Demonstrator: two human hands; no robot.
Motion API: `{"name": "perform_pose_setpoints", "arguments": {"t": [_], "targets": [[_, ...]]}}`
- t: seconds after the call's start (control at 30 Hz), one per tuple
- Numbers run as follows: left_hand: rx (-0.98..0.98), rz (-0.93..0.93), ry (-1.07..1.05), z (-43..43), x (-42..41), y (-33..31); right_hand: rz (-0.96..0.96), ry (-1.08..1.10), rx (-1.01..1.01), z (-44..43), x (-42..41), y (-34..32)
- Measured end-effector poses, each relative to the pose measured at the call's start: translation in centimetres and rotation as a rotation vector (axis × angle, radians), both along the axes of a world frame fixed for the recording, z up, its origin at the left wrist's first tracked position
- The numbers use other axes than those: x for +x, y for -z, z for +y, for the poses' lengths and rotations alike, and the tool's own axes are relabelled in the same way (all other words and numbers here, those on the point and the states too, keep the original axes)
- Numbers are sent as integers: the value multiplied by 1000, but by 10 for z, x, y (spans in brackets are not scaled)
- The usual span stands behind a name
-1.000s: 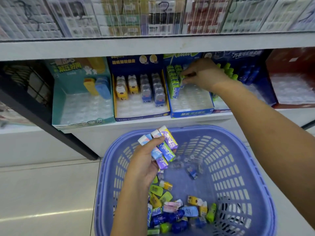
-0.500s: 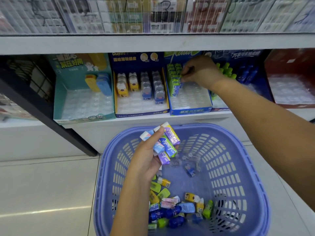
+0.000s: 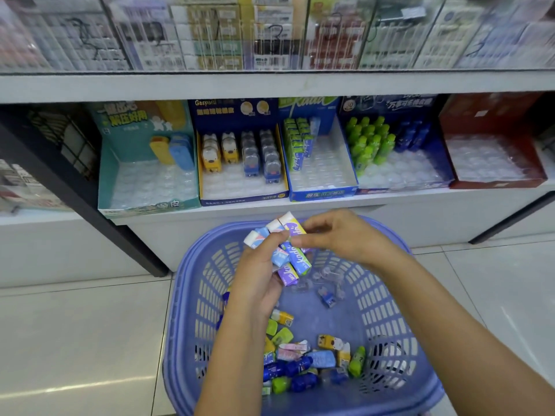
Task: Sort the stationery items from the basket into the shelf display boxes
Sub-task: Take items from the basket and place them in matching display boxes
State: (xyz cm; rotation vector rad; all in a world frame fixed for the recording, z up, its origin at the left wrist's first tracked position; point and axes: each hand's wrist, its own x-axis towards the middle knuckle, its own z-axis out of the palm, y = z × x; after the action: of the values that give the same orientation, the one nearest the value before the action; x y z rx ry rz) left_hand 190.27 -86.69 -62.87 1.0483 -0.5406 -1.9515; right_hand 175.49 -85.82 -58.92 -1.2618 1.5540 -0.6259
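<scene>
My left hand (image 3: 258,283) grips a bunch of wrapped erasers (image 3: 289,259) above the purple plastic basket (image 3: 192,295). Fingertips of my right hand (image 3: 339,235) pinch the top eraser of that bunch. The basket's bottom holds several loose stationery items (image 3: 306,358): small erasers, blue and green bottles, yellow dog-shaped pieces. On the shelf stand display boxes: a teal one (image 3: 144,202), a navy one with dog-shaped items (image 3: 240,163), a blue one with a row of green-and-blue erasers (image 3: 300,145), and one with green and blue bottles (image 3: 375,145).
A red display box (image 3: 492,157) stands at the far right of the shelf. A higher shelf (image 3: 270,82) carries clear cases of packaged goods. A dark post (image 3: 90,205) slants down to the tiled floor (image 3: 75,340) left of the basket.
My right hand has left the blue display box on the shelf and come down to the eraser bunch held by my left hand. The left hand stayed over the basket.
</scene>
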Motion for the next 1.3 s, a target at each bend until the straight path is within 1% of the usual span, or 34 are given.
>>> {"name": "perform_pose_setpoints", "arguments": {"t": [0.07, 0.17, 0.23, 0.27, 0.3, 0.4, 0.43, 0.5, 0.53, 0.6, 0.67, 0.77, 0.83, 1.03, 1.17, 1.3], "targets": [[-26, -29, -23, 1, -4, -1, -60, 129, -53, 8, 1, 8], [-41, -50, -49, 2, -10, -1, -90, 265, -126, 11, 7, 17], [-15, -18, -50, 1, -11, 1, -100, 390, -199, 3, 1, 16], [6, 9, -45, -1, -10, 1, -74, 440, -259, -5, -7, 12], [23, 30, -38, -2, -9, 2, 14, 461, -330, -14, -17, 6], [47, 36, -26, -7, -4, 3, 519, 423, -507, -57, -54, -19], [49, 34, -21, -8, -4, 4, 589, 442, -551, -72, -64, -28], [45, 23, -9, -10, -3, 6, 523, 446, -605, -103, -76, -44], [44, 13, -3, -11, -3, 6, 522, 423, -591, -116, -80, -49], [36, -9, 15, -13, -2, 7, 631, 341, -539, -140, -88, -50], [19, -21, 41, -14, 0, 9, 653, 243, -479, -160, -96, -46], [2, -34, 82, -17, 3, 10, 766, 135, -361, -175, -104, -40], [-18, -45, 113, -18, 4, 11, 826, 82, -341, -178, -108, -38], [-20, -6, 132, -19, 4, 12, 752, 38, -332, -183, -110, -41], [-3, 10, 123, -20, 7, 15, 809, 0, -332, -192, -108, -41], [5, 38, 116, -21, 8, 14, 925, -40, -293, -199, -102, -36]]}}
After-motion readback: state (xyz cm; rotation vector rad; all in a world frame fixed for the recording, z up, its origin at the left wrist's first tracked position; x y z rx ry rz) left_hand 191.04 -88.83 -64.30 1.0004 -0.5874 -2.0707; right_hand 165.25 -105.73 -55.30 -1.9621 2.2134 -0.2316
